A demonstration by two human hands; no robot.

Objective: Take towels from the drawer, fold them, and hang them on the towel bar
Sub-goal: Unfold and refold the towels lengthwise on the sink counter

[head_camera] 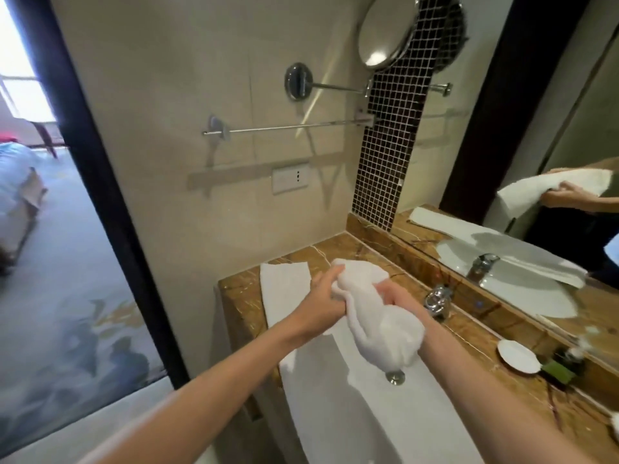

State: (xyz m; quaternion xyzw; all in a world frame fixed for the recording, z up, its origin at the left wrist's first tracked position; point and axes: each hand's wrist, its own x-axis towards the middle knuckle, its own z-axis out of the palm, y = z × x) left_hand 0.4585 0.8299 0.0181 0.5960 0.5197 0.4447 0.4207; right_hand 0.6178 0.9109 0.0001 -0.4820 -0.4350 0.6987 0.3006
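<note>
The fingers (330, 275) of the left hand (323, 293) are curled tight into the upper left part of a white towel (382, 326), gripping a bunch of cloth. The right hand (398, 296) grips the same towel from the other side, its fingers (385, 287) closed into the folds just beside the left hand. The towel is crumpled between the two hands. Its top lump rises above the knuckles, and its longer part hangs down across the right wrist. It is held in the air above the white sink (335, 416), with its lowest end near the drain (395, 377).

Left of the hands, a second towel (284, 289) lies flat on the brown stone tabletop (239, 296), partly behind the left hand. The faucet (438, 299) stands to the right of the right hand. Farther right are a small white dish (517, 356) and a green item (557, 371). The towel bar (294, 126) is on the wall, well above the hands.
</note>
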